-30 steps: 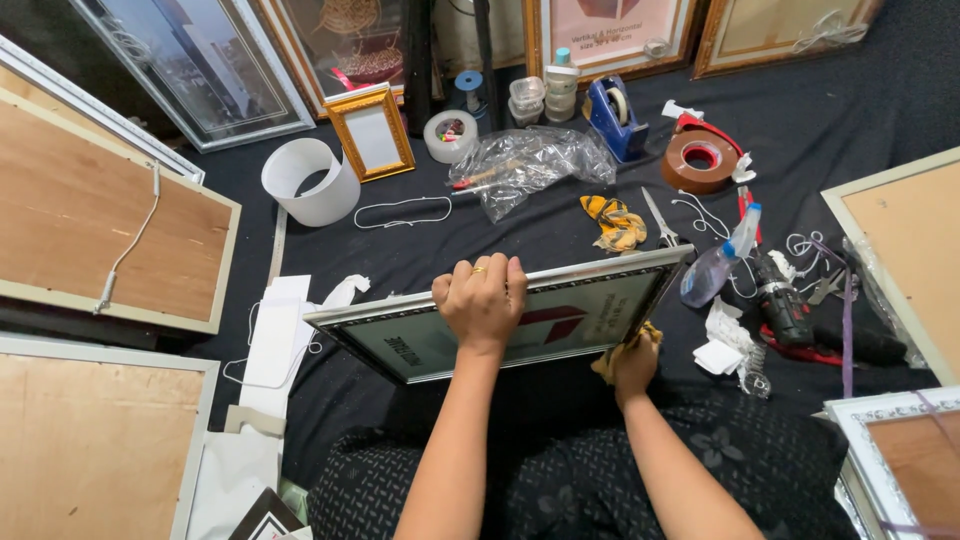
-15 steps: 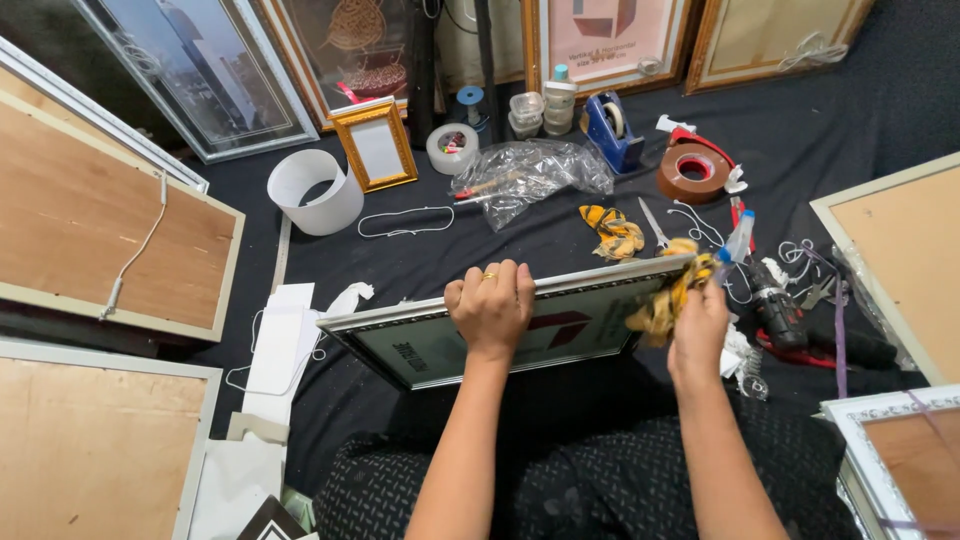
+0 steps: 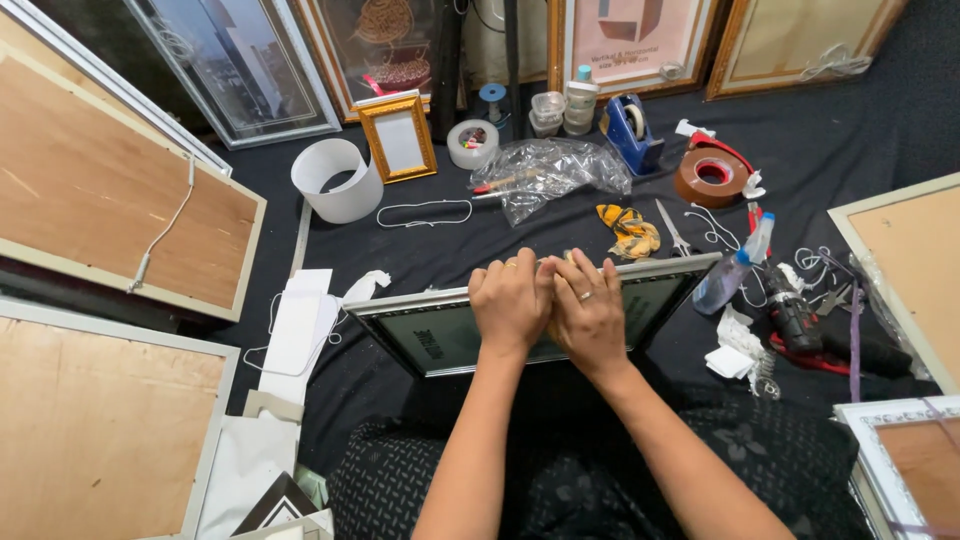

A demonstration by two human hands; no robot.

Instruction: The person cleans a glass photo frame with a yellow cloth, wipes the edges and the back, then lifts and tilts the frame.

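Note:
A silver-framed picture (image 3: 430, 340) stands tilted on my lap, its glass face towards me. My left hand (image 3: 510, 300) grips the middle of its top edge. My right hand (image 3: 590, 310) lies right beside it, touching it, with fingers curled over the same edge. A scrap of yellow cloth (image 3: 567, 257) shows between the two hands, under my right fingers; the remainder of it is hidden.
On the dark floor lie another yellow cloth (image 3: 630, 230), scissors (image 3: 672, 228), a spray bottle (image 3: 735, 270), a brown tape roll (image 3: 712, 175), a blue tape dispenser (image 3: 630, 130), a plastic bag (image 3: 550, 175) and a white cylinder (image 3: 335, 180). Wood-backed frames (image 3: 110, 210) flank both sides.
My right hand, holding the yellow cloth, has moved left along the frame's top edge from its right end until it met my left hand. The left hand stayed on the frame.

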